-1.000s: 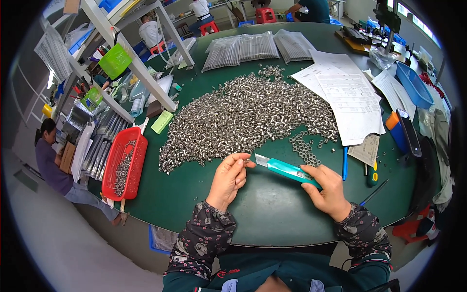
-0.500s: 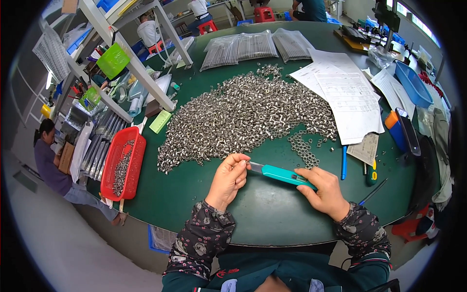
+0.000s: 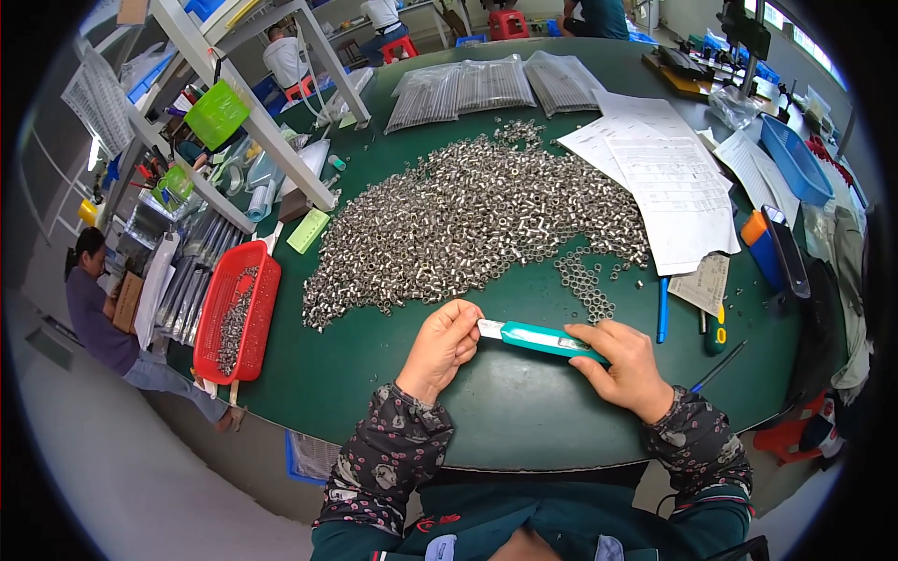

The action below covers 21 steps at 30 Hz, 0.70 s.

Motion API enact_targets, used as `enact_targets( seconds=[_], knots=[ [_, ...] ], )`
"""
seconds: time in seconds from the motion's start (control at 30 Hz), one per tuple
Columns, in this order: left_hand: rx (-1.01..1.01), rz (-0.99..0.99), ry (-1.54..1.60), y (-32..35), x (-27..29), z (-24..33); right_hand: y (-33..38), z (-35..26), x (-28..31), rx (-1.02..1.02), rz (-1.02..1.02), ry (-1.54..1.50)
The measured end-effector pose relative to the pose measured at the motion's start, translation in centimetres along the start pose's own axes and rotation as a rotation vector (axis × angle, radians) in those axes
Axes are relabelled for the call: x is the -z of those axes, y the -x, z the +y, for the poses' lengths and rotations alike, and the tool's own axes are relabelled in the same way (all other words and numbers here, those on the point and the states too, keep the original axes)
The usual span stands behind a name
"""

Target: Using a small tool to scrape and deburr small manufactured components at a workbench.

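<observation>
My right hand [image 3: 621,363] is closed round the handle of a teal utility knife [image 3: 538,338]. Its bare blade points left and reaches the fingertips of my left hand [image 3: 441,344]. Those fingers are pinched together, and whatever lies between them is too small and covered to make out. Beyond both hands a wide heap of small metal rings [image 3: 468,224] spreads over the green table [image 3: 524,411]. Several rings lie flat in a loose patch [image 3: 586,288] at the heap's right front.
A red basket [image 3: 264,309] with more metal pieces stands at left, near a light-green block [image 3: 308,231]. Paper sheets [image 3: 673,215], a blue pen [image 3: 662,313] and a yellow-green handled tool [image 3: 716,335] lie at right. Bagged rods [image 3: 486,86] rest behind the heap. A person [image 3: 103,299] sits far left.
The knife has turned a little in my right hand, and its blade now catches the light. My left fingertips have shifted slightly down and closer together.
</observation>
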<state>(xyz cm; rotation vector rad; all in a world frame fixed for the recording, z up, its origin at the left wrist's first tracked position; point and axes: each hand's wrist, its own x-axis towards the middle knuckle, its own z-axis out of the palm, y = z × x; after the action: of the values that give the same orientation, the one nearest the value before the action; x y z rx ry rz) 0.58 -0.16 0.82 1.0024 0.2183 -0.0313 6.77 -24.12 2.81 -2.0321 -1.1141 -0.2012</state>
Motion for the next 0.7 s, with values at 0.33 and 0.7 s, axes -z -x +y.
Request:
enact_targets(
  seconds=[0.33, 0.7],
  knots=[
    [0.096, 0.062, -0.001, 0.0, 0.2, 0.3, -0.3, 0.2, 0.4, 0.033, 0.202, 0.048],
    [0.154, 0.083, 0.165, 0.1, 0.5, 0.5, -0.4, 0.2, 0.3, 0.075, 0.060, 0.293]
  ],
)
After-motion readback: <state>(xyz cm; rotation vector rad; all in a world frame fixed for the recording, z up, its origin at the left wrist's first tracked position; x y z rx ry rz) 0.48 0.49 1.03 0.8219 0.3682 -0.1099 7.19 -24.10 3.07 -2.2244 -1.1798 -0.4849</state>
